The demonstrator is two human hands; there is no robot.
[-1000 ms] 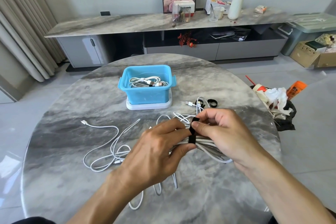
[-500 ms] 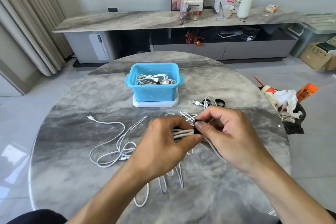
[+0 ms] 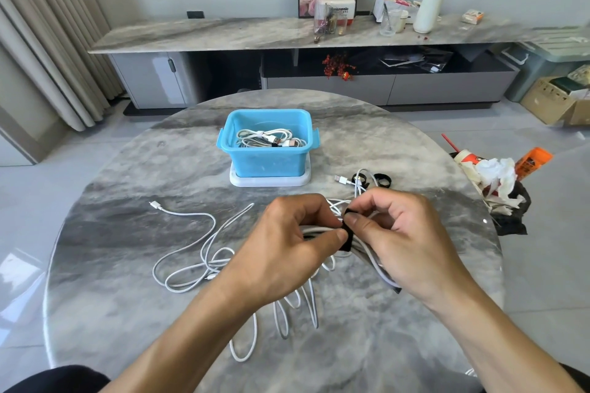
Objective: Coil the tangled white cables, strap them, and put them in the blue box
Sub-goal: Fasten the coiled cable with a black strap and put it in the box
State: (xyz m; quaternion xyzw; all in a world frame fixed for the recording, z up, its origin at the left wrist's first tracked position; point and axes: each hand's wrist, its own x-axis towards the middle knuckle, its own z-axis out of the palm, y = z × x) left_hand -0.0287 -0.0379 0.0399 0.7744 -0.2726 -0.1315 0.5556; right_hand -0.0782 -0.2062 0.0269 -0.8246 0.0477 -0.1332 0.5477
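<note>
Both hands meet over the near middle of the round marble table (image 3: pixel 127 313). The left hand (image 3: pixel 287 252) grips a coiled white cable bundle (image 3: pixel 372 257), while the right hand (image 3: pixel 402 239) pinches the black strap (image 3: pixel 348 238) wrapped around it. Loose white cables (image 3: pixel 198 258) sprawl left — the blue box (image 3: pixel 266 150) sits farther back, already holding coiled cables.

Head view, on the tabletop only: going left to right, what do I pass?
Loose white cable's plug end → blue box → left hand → black strap being wrapped round the coiled cable → right hand → trash pile at the table's right edge.
</note>
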